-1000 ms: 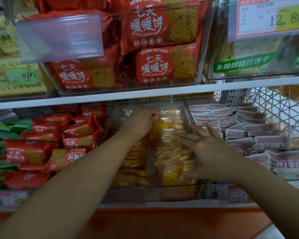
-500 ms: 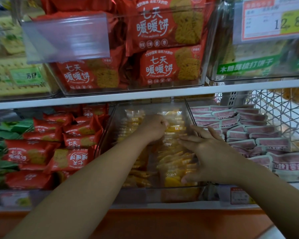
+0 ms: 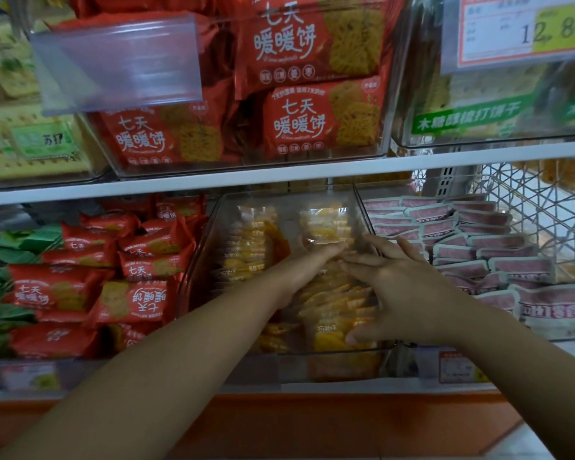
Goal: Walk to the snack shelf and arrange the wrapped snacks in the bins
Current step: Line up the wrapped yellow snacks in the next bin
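Our left hand slid right to our flat right hand, probably squaring the yellow packets; its grip was unclear.

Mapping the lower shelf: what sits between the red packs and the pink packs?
Head view: a clear bin of yellow snacks, with the left hand and right hand resting on them.

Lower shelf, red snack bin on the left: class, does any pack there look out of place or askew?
Yes. One red pack near the front lies upside down: its white lettering is inverted, while the neighbouring pack to its left reads upright. It also sits slightly tilted.
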A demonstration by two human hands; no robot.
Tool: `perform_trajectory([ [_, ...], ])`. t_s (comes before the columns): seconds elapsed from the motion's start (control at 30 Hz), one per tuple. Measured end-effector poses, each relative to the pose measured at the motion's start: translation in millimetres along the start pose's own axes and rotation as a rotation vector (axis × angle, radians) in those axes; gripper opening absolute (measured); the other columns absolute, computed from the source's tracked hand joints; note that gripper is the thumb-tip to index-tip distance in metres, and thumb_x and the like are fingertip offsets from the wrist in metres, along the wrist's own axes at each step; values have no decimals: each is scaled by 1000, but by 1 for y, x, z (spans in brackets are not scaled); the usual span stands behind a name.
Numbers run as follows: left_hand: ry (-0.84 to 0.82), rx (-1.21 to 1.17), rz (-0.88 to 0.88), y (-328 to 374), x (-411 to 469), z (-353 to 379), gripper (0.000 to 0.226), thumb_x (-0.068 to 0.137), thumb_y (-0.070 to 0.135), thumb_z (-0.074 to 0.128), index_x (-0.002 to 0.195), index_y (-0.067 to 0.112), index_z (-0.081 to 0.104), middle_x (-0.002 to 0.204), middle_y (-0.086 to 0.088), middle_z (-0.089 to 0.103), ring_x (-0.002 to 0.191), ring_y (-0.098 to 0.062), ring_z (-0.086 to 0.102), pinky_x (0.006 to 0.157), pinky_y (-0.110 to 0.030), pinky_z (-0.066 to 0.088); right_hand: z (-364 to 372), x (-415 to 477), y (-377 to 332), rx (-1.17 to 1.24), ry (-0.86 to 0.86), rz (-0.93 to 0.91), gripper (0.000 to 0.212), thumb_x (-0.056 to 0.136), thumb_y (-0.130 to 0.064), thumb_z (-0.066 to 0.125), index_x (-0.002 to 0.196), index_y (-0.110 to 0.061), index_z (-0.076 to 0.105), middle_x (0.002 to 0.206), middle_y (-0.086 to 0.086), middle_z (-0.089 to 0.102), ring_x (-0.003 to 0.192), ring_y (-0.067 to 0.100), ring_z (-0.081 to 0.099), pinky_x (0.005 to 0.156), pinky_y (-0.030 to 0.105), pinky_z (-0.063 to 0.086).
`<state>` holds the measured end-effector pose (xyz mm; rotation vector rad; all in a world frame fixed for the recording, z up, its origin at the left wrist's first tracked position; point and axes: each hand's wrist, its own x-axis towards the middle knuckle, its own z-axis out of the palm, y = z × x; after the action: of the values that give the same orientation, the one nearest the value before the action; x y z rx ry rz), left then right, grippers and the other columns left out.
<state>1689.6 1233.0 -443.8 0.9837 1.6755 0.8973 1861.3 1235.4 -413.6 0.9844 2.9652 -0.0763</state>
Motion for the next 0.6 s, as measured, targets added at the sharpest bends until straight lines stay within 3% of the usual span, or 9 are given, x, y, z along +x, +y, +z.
perform_trajectory([
  [0.2,-50,-1,-33,-5,2,-1,111,74,61,65,149,30,-10,157,-1,16,140,-23,25,111,-40,27,0,0,0,4,-13,9,105,66,-73,59,149,-32,9,156,-17,8,142,11,-15,115,46,-8],
  [0.3,-84,-6,-92,0,-2,-1,108,70,65,66,150,28,3,152,-3,29,135,-22,35,112,-45,29,-1,1,0,9,-15,18,106,63,-74,60,148,-33,12,156,-17,8,142,11,-15,115,47,-7],
  [0.37,-107,-28,-100,4,-7,0,76,80,61,59,143,31,27,141,-4,43,128,-21,43,110,-45,32,-2,1,0,-3,-22,22,106,63,-75,60,148,-33,12,156,-17,7,142,10,-15,115,47,-6],
  [0.4,-115,-31,-109,5,-7,-1,52,84,59,54,130,37,39,132,-2,49,122,-18,48,106,-42,37,-2,1,-1,-9,-28,24,107,62,-76,59,148,-33,12,156,-18,7,142,10,-15,115,47,-7],
  [0.43,-120,-33,-117,7,-8,-2,29,87,58,49,110,41,47,118,2,56,111,-14,55,97,-37,44,-1,1,-1,-10,-28,27,107,62,-76,59,148,-33,13,156,-18,7,142,9,-16,116,48,-7],
  [0.47,-118,-50,-121,8,-8,-2,25,89,59,45,99,37,52,104,4,59,97,-11,58,84,-31,49,-1,1,0,-7,-26,28,108,61,-77,59,148,-33,13,156,-18,7,141,9,-16,116,48,-7],
  [0.5,-115,-97,-141,7,-8,-4,34,89,61,42,101,33,57,97,3,61,89,-11,60,75,-28,50,-1,1,-1,-2,-27,30,108,61,-77,59,148,-32,14,155,-18,8,141,9,-17,116,47,-7],
  [0.53,-117,-144,-151,5,-7,-4,50,88,66,41,113,26,59,100,-1,63,91,-14,61,77,-29,51,-1,1,-1,0,-28,31,108,61,-77,59,148,-32,15,155,-19,8,141,8,-17,115,47,-8],
  [0.6,-79,-132,-179,1,-5,-3,87,69,83,44,132,23,51,123,-7,60,111,-22,58,96,-42,47,-1,0,-1,-2,-20,27,108,61,-78,59,148,-31,15,155,-18,9,141,8,-16,115,45,-9],
])
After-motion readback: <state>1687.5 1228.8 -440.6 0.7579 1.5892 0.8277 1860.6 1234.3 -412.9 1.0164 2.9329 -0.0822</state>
